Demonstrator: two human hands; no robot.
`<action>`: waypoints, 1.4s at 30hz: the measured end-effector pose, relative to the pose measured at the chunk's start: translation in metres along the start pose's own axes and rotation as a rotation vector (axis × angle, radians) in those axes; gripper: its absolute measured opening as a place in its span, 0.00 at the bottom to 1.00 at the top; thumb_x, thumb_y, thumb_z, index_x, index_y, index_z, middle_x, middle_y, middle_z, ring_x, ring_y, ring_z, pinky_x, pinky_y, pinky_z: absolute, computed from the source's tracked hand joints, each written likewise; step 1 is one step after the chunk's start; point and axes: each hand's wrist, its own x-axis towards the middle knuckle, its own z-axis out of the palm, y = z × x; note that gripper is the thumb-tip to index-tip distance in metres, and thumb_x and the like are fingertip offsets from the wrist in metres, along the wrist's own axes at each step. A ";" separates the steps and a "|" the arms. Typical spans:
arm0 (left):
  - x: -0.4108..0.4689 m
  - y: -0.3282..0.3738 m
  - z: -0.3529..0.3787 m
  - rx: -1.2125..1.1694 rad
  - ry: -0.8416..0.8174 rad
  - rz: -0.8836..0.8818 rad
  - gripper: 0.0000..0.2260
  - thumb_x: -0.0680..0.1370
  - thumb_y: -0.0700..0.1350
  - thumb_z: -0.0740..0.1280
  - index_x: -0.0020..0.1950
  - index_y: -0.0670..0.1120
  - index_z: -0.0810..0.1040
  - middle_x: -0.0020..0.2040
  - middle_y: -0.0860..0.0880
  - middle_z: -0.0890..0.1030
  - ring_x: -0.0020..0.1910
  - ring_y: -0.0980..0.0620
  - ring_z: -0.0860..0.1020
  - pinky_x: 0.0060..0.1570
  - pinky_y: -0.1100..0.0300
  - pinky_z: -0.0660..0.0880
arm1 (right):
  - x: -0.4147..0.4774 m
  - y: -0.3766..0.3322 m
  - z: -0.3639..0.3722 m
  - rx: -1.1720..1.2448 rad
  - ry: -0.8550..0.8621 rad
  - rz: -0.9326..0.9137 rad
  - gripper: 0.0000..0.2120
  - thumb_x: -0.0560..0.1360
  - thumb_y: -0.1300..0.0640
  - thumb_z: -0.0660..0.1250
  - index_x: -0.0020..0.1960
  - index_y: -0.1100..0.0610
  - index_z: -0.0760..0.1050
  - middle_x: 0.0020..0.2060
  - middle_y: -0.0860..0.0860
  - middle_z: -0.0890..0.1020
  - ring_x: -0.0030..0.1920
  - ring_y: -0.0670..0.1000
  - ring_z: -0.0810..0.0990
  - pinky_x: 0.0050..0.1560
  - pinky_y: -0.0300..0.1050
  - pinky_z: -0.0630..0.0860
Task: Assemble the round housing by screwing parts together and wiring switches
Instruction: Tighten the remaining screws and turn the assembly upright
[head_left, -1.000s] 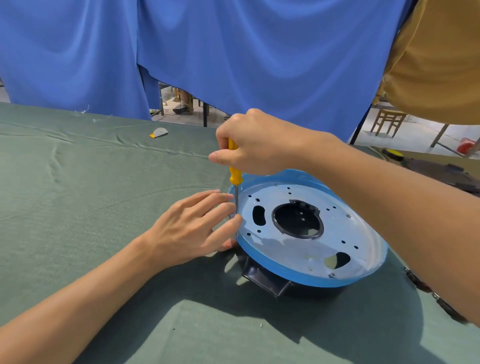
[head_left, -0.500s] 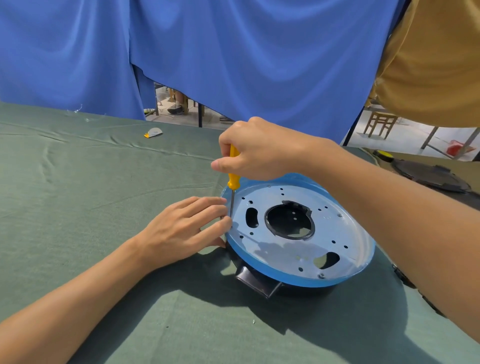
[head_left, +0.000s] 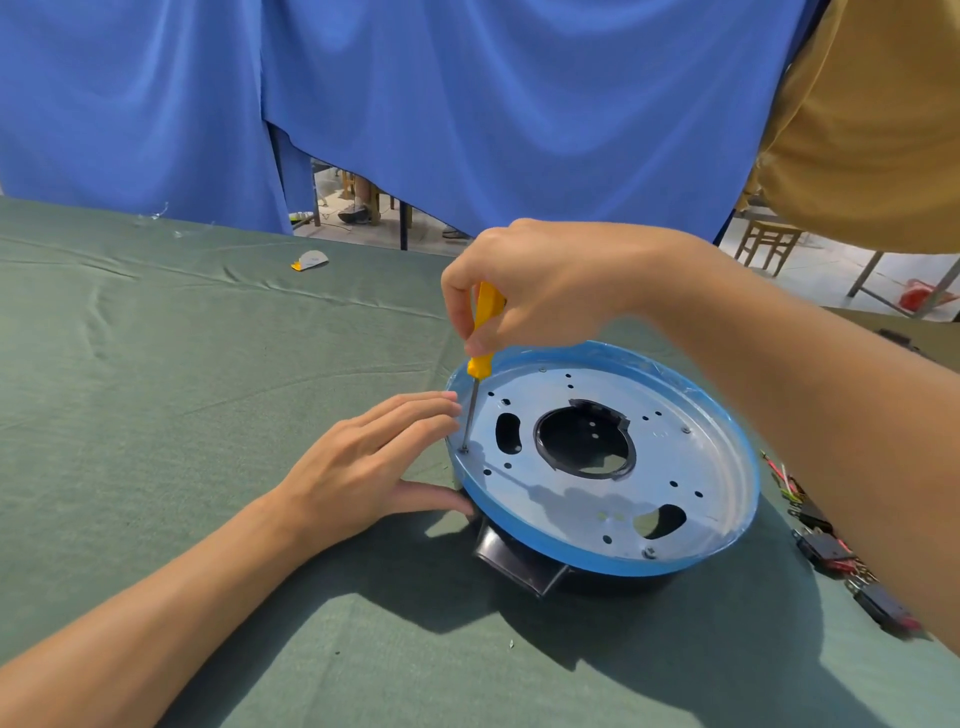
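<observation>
The round housing (head_left: 691, 467) lies on the green cloth: a silvery perforated plate with a blue film rim over a black body, with a large round hole in its middle. My right hand (head_left: 540, 283) grips a yellow-handled screwdriver (head_left: 485, 322) held upright, its tip on a screw at the plate's left edge. My left hand (head_left: 363, 462) lies flat against the housing's left side, straight fingers touching the rim beside the shaft and thumb against the black body.
Several black switches with red wires (head_left: 826, 551) lie on the cloth to the right of the housing, partly behind my right forearm. A small grey and orange scrap (head_left: 310, 260) sits far back left. Blue curtains hang behind the table (head_left: 156, 364).
The screwdriver handle shows more below my right hand, which sits a little higher above the plate. My left hand keeps its place against the rim.
</observation>
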 end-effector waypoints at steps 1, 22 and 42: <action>0.001 0.001 0.000 -0.002 0.005 -0.004 0.27 0.74 0.59 0.71 0.56 0.34 0.78 0.59 0.39 0.81 0.61 0.43 0.80 0.59 0.49 0.78 | 0.000 -0.001 -0.001 -0.010 -0.007 0.000 0.04 0.75 0.49 0.69 0.42 0.46 0.76 0.35 0.41 0.75 0.36 0.40 0.72 0.32 0.39 0.65; 0.062 0.028 -0.005 -0.384 0.254 -0.685 0.10 0.66 0.50 0.79 0.43 0.51 0.83 0.36 0.61 0.82 0.37 0.63 0.81 0.43 0.71 0.74 | 0.015 -0.007 0.015 -0.117 0.089 0.322 0.16 0.79 0.53 0.58 0.34 0.55 0.64 0.32 0.52 0.70 0.31 0.51 0.68 0.29 0.43 0.61; 0.067 0.022 -0.010 -0.682 0.343 -0.799 0.07 0.65 0.46 0.80 0.37 0.56 0.84 0.36 0.53 0.85 0.35 0.55 0.83 0.40 0.61 0.79 | 0.018 -0.002 0.007 -0.010 0.175 0.197 0.18 0.76 0.49 0.65 0.31 0.56 0.71 0.19 0.50 0.77 0.22 0.50 0.78 0.27 0.39 0.72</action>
